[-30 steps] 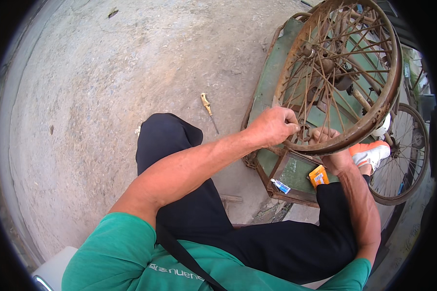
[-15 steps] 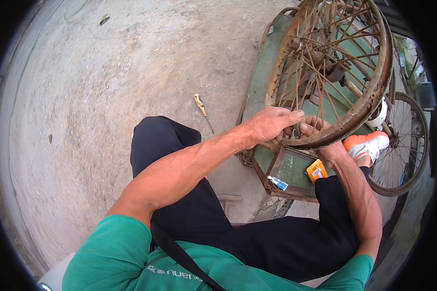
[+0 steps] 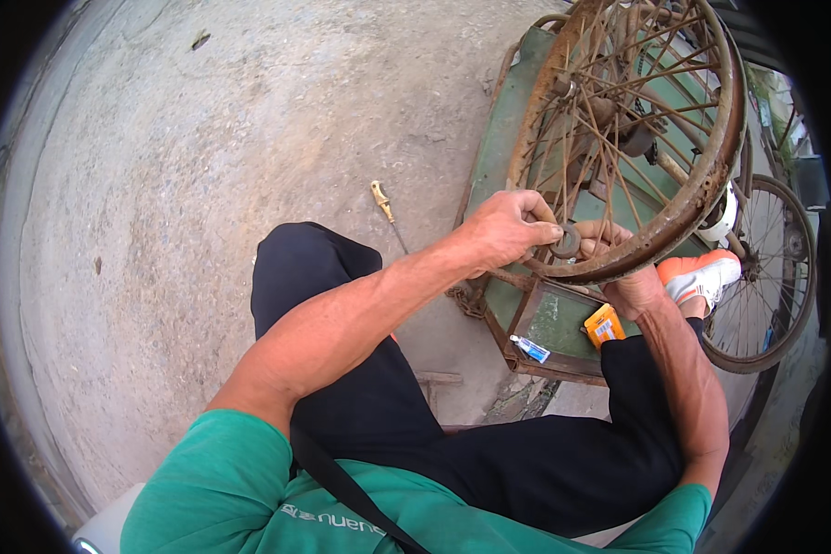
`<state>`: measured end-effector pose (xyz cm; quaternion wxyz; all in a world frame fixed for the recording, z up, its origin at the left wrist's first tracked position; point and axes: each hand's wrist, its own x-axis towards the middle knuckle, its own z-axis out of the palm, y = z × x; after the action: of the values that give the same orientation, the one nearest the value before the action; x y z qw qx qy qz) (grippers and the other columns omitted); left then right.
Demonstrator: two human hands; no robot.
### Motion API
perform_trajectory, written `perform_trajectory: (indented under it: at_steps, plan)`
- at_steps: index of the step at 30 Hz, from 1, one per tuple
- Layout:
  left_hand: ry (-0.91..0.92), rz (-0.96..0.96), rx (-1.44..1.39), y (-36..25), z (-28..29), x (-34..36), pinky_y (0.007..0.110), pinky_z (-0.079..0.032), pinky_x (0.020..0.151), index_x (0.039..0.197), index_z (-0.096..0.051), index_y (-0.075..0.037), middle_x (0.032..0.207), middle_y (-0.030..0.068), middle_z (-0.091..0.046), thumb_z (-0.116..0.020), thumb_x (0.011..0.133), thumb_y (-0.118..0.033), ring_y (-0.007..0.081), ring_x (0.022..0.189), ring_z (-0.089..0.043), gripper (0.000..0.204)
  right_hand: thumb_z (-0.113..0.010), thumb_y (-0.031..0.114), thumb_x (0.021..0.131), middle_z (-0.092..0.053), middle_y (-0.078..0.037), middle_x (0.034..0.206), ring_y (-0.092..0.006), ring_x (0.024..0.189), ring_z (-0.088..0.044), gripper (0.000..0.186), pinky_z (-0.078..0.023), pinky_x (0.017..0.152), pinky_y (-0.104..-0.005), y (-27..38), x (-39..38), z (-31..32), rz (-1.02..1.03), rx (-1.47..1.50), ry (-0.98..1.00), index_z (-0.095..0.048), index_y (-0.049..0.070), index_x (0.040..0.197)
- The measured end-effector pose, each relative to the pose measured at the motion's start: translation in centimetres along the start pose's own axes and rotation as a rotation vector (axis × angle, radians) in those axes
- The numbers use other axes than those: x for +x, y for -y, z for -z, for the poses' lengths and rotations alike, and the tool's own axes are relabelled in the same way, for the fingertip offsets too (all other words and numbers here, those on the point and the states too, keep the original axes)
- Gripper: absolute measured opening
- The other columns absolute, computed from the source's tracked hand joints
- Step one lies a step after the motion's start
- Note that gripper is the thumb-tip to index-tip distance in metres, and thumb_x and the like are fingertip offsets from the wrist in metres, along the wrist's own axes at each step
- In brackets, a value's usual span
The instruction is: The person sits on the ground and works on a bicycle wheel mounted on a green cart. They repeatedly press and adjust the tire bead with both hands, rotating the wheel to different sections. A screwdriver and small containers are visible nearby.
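A rusty spoked wheel rim [image 3: 691,214], without a tyre, stands tilted in front of me. At its lower edge, my left hand [image 3: 511,229] pinches a small grey ring-shaped piece [image 3: 569,242] at its left side, with thumb and finger bent together. My right hand [image 3: 630,286] reaches around the outside of the rim. Its fingertips come through among the spokes and close on the same ring from the right. Part of the right hand is hidden behind the rim. Exactly what the ring is cannot be made out.
Under the wheel lies a green metal cart bed [image 3: 499,157]. A blue-and-white tube [image 3: 530,348] and a yellow packet [image 3: 604,325] rest on a framed tray [image 3: 554,319]. A screwdriver [image 3: 382,201] lies on the concrete ground, left. Another tyred wheel [image 3: 794,323] stands right, beside my shoe [image 3: 702,275].
The left hand has shifted slightly left and up, its thumb now tipped down. The grey ring now shows between both hands, where the left hand's fingers covered that spot before.
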<state>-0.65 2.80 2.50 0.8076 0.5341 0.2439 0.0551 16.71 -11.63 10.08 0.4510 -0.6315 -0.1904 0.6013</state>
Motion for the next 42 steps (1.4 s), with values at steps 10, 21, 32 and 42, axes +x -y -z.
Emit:
perform_trajectory:
  at_steps: [10, 21, 32, 42]
  plan:
    - [-0.033, -0.148, 0.112, 0.8, -0.2, -0.5, 0.030, -0.046, 0.061, 0.102, -0.073, -0.002, 0.075, 0.0024, -0.063, -0.066, 0.100, -0.034, 0.0113, 0.066, -0.058, 0.034, -0.077, 0.022, 0.096, -0.072, -0.003, 0.100, -0.0108, 0.090, -0.068, 0.026, -0.057, 0.081, -0.0278, -0.5, 1.1, -0.4, 0.023, -0.207, -0.096, -0.065, 0.005, 0.112]
    - [0.032, -0.090, 0.110, -0.7, -0.3, -0.6, 0.033, -0.046, 0.064, 0.105, -0.072, 0.001, 0.075, 0.0039, -0.062, -0.062, 0.100, -0.041, 0.0142, 0.071, -0.057, 0.044, -0.083, 0.026, 0.091, -0.070, -0.002, 0.092, -0.0100, 0.080, -0.065, 0.029, -0.052, 0.069, -0.0249, -1.1, 1.4, 0.1, -0.049, -0.173, -0.136, -0.066, 0.005, 0.101]
    - [0.048, -0.109, 0.202, -1.6, -0.8, -0.6, 0.033, -0.053, 0.073, 0.118, -0.069, 0.004, 0.089, 0.0069, -0.069, -0.064, 0.101, -0.024, 0.0136, 0.078, -0.065, 0.033, -0.077, 0.016, 0.092, -0.067, 0.002, 0.088, -0.0107, 0.083, -0.064, 0.014, -0.052, 0.077, -0.0258, -0.1, -0.5, 2.3, -0.117, 0.081, -0.066, -0.065, 0.009, 0.089]
    - [-0.062, -0.318, 0.281, 1.1, -1.8, -0.9, 0.038, -0.050, 0.079, 0.108, -0.073, 0.002, 0.095, 0.0152, -0.072, -0.058, 0.102, -0.035, 0.0248, 0.086, -0.066, 0.041, -0.081, 0.032, 0.092, -0.073, 0.002, 0.089, -0.0129, 0.084, -0.069, 0.022, -0.056, 0.072, -0.0312, -1.0, 1.5, 1.0, -0.089, -0.061, -0.007, -0.072, 0.013, 0.096]
